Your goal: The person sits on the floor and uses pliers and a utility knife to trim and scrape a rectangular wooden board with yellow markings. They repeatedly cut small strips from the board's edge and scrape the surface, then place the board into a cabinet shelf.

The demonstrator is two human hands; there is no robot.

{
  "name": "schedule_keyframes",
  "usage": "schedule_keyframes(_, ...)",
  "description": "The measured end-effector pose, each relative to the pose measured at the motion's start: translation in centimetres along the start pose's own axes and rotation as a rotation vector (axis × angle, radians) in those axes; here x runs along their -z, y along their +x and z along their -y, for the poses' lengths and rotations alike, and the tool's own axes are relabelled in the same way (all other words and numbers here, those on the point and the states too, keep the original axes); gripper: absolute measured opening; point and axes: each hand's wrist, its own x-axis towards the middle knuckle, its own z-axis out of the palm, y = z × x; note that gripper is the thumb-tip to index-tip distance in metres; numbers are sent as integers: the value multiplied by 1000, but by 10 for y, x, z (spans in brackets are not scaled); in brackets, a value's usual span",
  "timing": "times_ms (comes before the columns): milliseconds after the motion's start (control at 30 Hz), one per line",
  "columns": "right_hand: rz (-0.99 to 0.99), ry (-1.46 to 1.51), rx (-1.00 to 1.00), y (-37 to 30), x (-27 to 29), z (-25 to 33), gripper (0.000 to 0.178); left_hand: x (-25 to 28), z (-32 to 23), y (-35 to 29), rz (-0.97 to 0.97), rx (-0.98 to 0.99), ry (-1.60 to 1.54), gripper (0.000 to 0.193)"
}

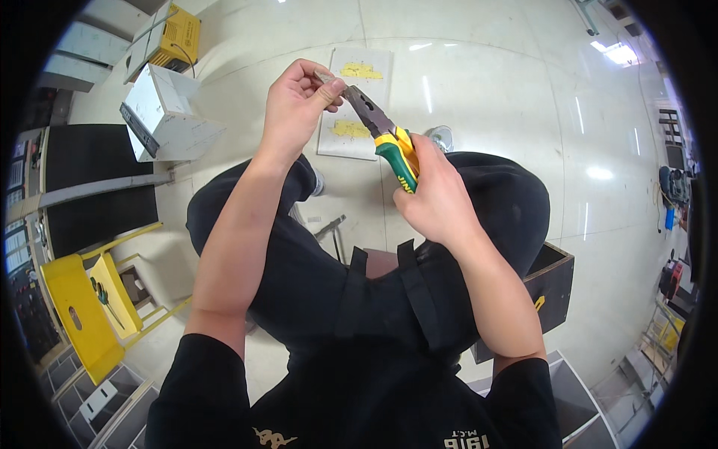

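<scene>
Head — pliers [387, 142], wht board [379, 89] on glossy flr [501, 97].

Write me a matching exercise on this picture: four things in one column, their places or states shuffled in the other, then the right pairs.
Things:
1. Pliers
2. Small greyish piece
3. Slim tool
4. Pale flat board

Places or states:
A. Lying on the yellow chair, at the person's left
B. Flat on the floor, with two yellow patches on it
C. Gripped by green and yellow handles in the right hand
D. Pinched between the thumb and fingers of the left hand

Right pairs: 1-C, 2-D, 3-A, 4-B
</scene>
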Motion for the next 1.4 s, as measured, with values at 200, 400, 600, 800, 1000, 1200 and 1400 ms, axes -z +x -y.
schedule_keyframes(200,177,222,-4,2,-8,-7,77,10,-14,-6,-19,53,16,12)
schedule_keyframes(400,280,624,-221,-17,7,-7,86,116,-80,-11,-197,-71,-127,18)
schedule_keyframes(600,143,976,-344,-3,17,-16,78,234,17,-133,-605,116,212,15)
schedule_keyframes(800,-16,1110,-512,6,30,-54,61,190,279,-363,-829,840,84,18)
schedule_keyframes(1000,75,1163,-716,0,13,-54,54,134,346,-439,-781,1122,144,22)
schedule_keyframes(1200,-7,1136,-704,1,3,-28,47,149,311,-356,-157,1126,733,46)
schedule_keyframes(1400,-299,1016,-379,7,7,4,29,252,304,-264,-111,873,1021,53)
